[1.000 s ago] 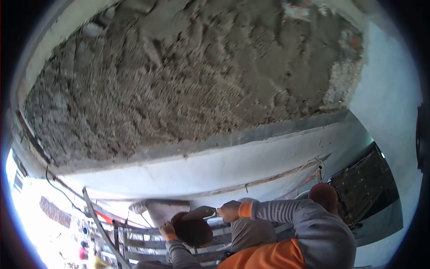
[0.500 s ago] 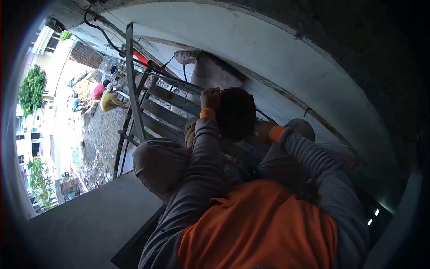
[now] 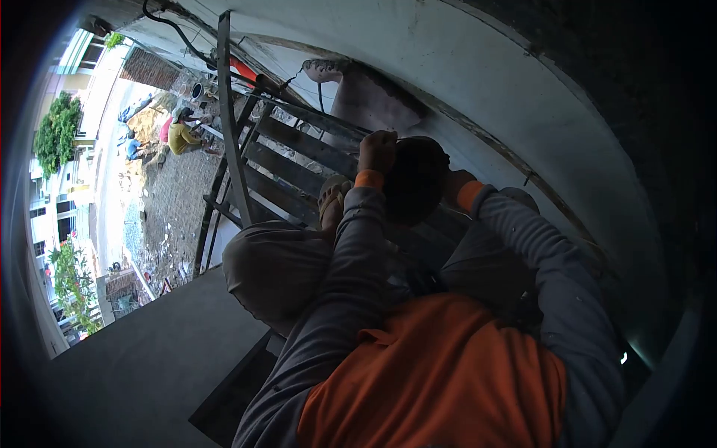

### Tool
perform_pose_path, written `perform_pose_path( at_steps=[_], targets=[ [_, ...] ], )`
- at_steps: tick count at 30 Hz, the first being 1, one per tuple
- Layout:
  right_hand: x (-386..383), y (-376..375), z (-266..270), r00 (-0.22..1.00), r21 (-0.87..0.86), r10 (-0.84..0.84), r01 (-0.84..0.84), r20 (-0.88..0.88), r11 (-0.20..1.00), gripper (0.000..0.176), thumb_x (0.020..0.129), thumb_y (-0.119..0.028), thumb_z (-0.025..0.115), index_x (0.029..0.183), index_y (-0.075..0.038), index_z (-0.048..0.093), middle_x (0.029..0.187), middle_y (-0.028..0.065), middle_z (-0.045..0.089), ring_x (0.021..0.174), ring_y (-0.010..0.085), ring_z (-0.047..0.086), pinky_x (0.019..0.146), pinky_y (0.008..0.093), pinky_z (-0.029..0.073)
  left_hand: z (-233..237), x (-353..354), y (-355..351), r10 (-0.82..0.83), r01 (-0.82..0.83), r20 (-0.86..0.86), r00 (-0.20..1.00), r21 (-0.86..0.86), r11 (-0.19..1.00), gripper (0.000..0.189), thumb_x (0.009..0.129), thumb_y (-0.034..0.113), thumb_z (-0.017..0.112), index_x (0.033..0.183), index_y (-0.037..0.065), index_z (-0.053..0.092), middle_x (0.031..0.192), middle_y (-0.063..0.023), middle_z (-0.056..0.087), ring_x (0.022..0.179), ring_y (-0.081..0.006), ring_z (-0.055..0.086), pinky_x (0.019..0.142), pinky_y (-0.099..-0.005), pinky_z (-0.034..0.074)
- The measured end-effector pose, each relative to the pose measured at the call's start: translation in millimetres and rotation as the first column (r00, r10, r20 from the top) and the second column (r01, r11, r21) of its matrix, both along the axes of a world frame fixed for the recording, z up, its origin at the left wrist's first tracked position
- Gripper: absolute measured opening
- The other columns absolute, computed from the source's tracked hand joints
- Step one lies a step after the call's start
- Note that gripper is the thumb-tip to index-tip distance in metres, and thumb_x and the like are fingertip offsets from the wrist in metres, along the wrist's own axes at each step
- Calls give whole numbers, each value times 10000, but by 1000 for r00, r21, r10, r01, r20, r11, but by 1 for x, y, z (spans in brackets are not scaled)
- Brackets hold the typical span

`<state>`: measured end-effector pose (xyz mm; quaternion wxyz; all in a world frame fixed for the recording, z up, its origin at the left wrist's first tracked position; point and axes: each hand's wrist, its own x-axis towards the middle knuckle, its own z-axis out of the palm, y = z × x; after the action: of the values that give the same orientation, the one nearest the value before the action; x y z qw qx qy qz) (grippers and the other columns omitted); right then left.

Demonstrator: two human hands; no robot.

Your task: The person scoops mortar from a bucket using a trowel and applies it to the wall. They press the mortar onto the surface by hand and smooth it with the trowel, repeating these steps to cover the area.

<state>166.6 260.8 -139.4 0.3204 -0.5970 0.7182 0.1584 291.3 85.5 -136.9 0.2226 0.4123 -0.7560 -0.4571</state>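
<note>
Dark, round bowl (image 3: 413, 183) is between our two hands, out past our knees, over the slatted platform (image 3: 299, 145). Left hand (image 3: 377, 153) has its fingers curled onto the near-left rim; bowl lies just right of them. Right hand (image 3: 457, 185) is at the opposite side, bowl to its left; those fingers are hidden, so we can't tell their state or whether they touch. Outline is near round, no clear long axis. Neither hand is plainly nearer; only left's grip reads. Bowl's inside too dark to read.
</note>
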Motion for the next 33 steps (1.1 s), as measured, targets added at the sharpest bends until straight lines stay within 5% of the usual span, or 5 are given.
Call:
perform_pose_path(
  at_steps=[6, 9, 18, 21, 33],
  targets=[
    [8, 10, -26, 926, -94, 261, -244, 272, 965, 300, 734, -181, 525, 961, -36, 658, 947, 186, 645, 890, 335, 624, 816, 407, 489, -3, 23, -19, 129, -131, -55, 990, -33, 991, 230, 795, 222, 606, 822, 0, 663, 778, -215, 632, 763, -354, 625, 698, -383, 475],
    [20, 24, -74, 881, -418, 301, -134, 365, 899, 288, 725, -204, 531, 904, -18, 659, 905, 196, 644, 865, 332, 624, 790, 411, 491, -3, 30, -20, 185, -185, -11, 983, -13, 983, 230, 801, 220, 605, 823, -1, 666, 769, -207, 641, 754, -319, 640, 700, -369, 476],
    [24, 30, -41, 867, -378, 196, -10, 458, 926, 232, 747, -198, 536, 828, -3, 631, 803, 178, 634, 673, 307, 620, 657, 410, 497, -9, 45, -32, 321, -319, 9, 947, 142, 937, 266, 820, 243, 614, 845, -14, 677, 674, -142, 647, 659, -164, 607, 651, -313, 463],
    [21, 25, -5, 718, 93, -284, 294, 636, 951, 238, 764, -207, 537, 853, 1, 612, 780, 165, 628, 679, 285, 620, 642, 395, 497, -14, 45, -36, 376, -370, -4, 927, 172, 913, 272, 832, 249, 608, 846, -13, 680, 652, -124, 642, 641, -130, 587, 637, -301, 457],
    [8, 87, 113, -27, 457, -569, 629, 822, 629, 256, 829, -248, 487, 988, -50, 523, 682, 13, 483, 512, 86, 473, 464, 226, 395, -27, 22, -36, 361, -361, 57, 931, -9, 933, 275, 794, 265, 586, 803, 2, 665, 750, -227, 616, 758, -367, 617, 691, -410, 460]
  ],
)
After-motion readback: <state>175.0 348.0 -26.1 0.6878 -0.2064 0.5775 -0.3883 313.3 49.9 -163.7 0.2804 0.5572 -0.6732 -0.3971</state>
